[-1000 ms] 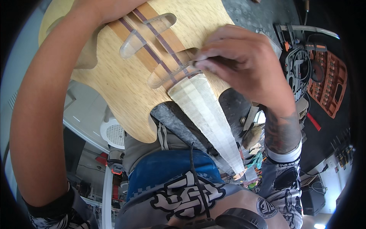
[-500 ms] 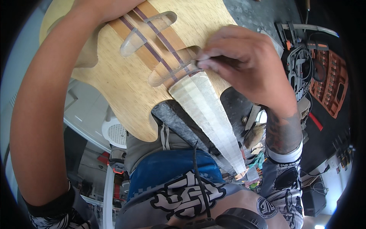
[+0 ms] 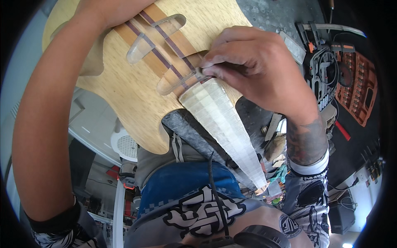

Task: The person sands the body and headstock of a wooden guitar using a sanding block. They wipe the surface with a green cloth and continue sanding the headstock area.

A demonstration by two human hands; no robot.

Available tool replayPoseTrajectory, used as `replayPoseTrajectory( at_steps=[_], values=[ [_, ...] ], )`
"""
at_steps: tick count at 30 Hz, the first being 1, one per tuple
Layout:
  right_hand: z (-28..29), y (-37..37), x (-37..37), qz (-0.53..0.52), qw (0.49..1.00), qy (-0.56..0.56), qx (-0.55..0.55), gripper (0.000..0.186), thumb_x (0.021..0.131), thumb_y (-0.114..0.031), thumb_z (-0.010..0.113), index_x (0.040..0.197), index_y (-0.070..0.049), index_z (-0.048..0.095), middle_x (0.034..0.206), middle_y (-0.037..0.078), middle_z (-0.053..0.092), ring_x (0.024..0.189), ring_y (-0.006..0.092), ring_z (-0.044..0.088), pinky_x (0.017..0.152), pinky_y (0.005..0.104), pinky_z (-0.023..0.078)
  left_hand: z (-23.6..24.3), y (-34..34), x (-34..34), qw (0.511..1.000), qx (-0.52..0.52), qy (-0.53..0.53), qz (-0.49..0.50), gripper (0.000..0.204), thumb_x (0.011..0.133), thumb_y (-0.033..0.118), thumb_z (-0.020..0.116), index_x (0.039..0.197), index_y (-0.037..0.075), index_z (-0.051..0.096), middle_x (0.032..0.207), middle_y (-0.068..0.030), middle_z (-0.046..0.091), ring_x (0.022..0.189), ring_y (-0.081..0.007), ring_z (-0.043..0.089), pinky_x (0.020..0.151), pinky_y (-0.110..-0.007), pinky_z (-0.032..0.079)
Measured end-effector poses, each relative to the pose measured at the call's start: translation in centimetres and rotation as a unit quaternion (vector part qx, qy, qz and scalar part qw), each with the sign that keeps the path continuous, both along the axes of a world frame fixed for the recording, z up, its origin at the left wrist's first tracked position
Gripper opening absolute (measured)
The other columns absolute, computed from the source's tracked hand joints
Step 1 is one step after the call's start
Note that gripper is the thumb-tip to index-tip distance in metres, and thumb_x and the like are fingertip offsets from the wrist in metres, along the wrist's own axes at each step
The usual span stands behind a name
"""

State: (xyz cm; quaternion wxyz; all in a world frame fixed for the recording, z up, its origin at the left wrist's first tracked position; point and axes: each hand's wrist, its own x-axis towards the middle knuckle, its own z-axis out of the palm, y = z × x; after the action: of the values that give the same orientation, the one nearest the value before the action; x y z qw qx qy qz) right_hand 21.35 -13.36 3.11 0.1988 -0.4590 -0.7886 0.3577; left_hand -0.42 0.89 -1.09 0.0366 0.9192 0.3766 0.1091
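An unfinished electric guitar body (image 3: pixel 120 89) of pale wood lies at the upper middle, with darker stripes down its centre and rounded cavities cut into it. Its neck (image 3: pixel 221 128) is wrapped in whitish tape and points toward my lower right. Where the neck meets the body, my right hand (image 3: pixel 248 64) is closed in a pinch. A small grey piece (image 3: pixel 199 75) shows at its fingertips, against the edge of the nearest cavity; its kind is unclear. My left hand (image 3: pixel 113 10) rests on the upper part of the body, its fingers cut off by the frame's top edge.
A dark worktop (image 3: pixel 273 18) lies beneath the guitar. To the right are clamps (image 3: pixel 316 37), a coiled cable (image 3: pixel 324 70), an orange tool case (image 3: pixel 356 84) and a red-handled tool (image 3: pixel 342 130). Beside the body's lower left is a white perforated seat (image 3: pixel 125 144).
My right hand has moved slightly left along the cavity edge with its pinch kept. The guitar body and the near end of the neck have shifted a little to the left.
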Motion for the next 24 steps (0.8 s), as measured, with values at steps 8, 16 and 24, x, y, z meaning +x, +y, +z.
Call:
replayPoseTrajectory(
  at_steps=[8, 16, 24],
  values=[
    [0.0, 0.3, 1.0, 0.024, 1.000, 0.003, -0.006, 0.014, 0.081, 0.002, 0.080, 0.093, -0.001, 0.076, 0.089, 0.008, 0.071, 0.081, 0.0254, 0.072, 0.070, 0.0339, 0.057, -0.1, -0.1, 0.1, 1.000, 0.010, -0.001, 0.002, 0.071, 0.095, 0.055, 0.060, 0.152, 0.014, 0.049, 0.155, -0.0240, 0.042, 0.145, -0.0411, 0.037, 0.122, -0.051, 0.025],
    [-0.1, 1.0, 0.7, 0.050, 0.999, 0.011, 0.011, 0.016, 0.081, 0.001, 0.080, 0.096, -0.001, 0.076, 0.091, 0.010, 0.071, 0.082, 0.0263, 0.071, 0.070, 0.0356, 0.058, 0.0, -0.1, 0.0, 1.000, 0.007, -0.006, 0.000, 0.070, 0.095, 0.053, 0.060, 0.152, 0.014, 0.049, 0.154, -0.0236, 0.043, 0.145, -0.0407, 0.037, 0.122, -0.051, 0.026],
    [-0.3, 1.2, 0.6, 0.066, 0.998, 0.013, 0.003, 0.017, 0.081, 0.000, 0.081, 0.097, -0.002, 0.076, 0.089, 0.009, 0.070, 0.081, 0.0250, 0.071, 0.069, 0.0346, 0.058, 0.3, -0.5, 0.1, 1.000, 0.005, 0.000, 0.005, 0.070, 0.096, 0.054, 0.059, 0.152, 0.014, 0.049, 0.153, -0.0231, 0.043, 0.145, -0.0401, 0.038, 0.122, -0.051, 0.027]
  ],
)
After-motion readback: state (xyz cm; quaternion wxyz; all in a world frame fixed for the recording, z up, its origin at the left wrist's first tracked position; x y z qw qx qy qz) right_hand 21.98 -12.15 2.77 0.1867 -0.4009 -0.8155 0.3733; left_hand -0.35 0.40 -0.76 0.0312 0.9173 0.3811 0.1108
